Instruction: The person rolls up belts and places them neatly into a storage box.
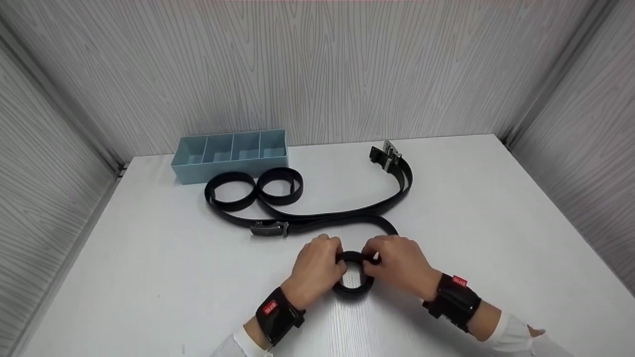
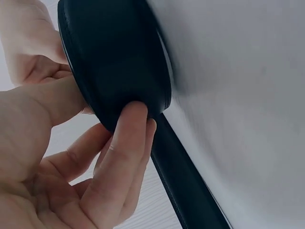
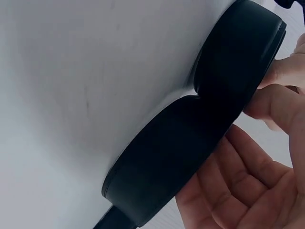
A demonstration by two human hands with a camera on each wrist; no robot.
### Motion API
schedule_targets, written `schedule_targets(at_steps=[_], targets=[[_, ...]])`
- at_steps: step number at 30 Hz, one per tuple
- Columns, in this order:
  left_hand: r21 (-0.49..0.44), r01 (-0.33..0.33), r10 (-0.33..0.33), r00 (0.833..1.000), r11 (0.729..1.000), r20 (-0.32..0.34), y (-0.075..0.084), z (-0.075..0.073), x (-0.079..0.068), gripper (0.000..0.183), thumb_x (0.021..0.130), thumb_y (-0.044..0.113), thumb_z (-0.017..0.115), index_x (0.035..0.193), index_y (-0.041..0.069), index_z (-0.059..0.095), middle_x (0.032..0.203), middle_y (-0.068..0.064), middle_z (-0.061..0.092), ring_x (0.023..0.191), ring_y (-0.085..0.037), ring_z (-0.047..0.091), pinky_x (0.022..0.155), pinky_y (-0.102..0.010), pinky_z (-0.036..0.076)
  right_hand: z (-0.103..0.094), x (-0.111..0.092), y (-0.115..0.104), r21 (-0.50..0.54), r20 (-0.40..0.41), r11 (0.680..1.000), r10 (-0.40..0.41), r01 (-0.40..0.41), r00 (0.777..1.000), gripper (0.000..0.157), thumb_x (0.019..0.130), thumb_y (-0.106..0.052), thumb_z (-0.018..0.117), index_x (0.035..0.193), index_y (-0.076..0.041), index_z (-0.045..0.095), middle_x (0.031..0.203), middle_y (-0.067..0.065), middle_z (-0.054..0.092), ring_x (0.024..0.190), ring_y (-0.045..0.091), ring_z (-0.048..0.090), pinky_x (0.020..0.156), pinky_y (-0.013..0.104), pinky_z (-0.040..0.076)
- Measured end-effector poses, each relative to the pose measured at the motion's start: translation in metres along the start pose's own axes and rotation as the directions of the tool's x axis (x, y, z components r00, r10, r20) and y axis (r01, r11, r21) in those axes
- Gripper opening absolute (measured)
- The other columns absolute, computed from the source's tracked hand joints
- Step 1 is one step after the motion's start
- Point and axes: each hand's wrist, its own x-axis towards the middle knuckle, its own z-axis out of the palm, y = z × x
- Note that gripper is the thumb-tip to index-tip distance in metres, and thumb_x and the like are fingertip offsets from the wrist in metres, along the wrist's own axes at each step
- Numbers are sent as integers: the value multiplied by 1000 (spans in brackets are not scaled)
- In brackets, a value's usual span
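Steadily, from my remote seat, I see the left hand [image 1: 316, 265] gripping a coiled black belt [image 1: 351, 293], its thumb inside the ring and fingers curled against the outer face. Opposite, the right hand [image 1: 398, 260] pinches the coil's edge between thumb and finger, its other fingers bent beneath. Held between both hands, the coil stands on edge, its round opening facing up toward my head camera. From the right hand's far side, a black strap [image 1: 369, 218] bends leftward to a dark buckle [image 1: 268, 228] beyond the left hand. Farther past that hand lie two looped belt ends [image 1: 233, 206], just before a pale blue tray [image 1: 228, 171] of four compartments. Metal buckles [image 1: 391, 150] sit well beyond the right hand. Below both hands spreads the white tabletop [image 1: 496, 208]; behind each, a black wristband [image 1: 459, 301] meets a white sleeve.
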Motion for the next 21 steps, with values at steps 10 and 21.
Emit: schedule_targets(at_steps=[10, 21], targets=[[-25, 36, -33, 993, 999, 112, 2, -2, 0, 17, 79, 7, 78, 91, 6, 66, 86, -4, 58, 76, -20, 59, 66, -36, 49, 10, 4, 2, -13, -57, 992, -127, 126, 990, 12, 78, -7, 81, 89, -12, 77, 86, -3, 74, 75, 12, 68, 63, 30, 53], [-76, 9, -2, 996, 997, 93, -4, -1, 5, 11, 79, 5, 77, 84, 7, 67, 78, 0, 61, 71, -14, 55, 62, -31, 46, 0, 0, 3, 4, 4, 1000, -22, 21, 1000, 17, 82, -17, 81, 98, -13, 79, 92, -5, 74, 81, 9, 66, 69, 30, 52]])
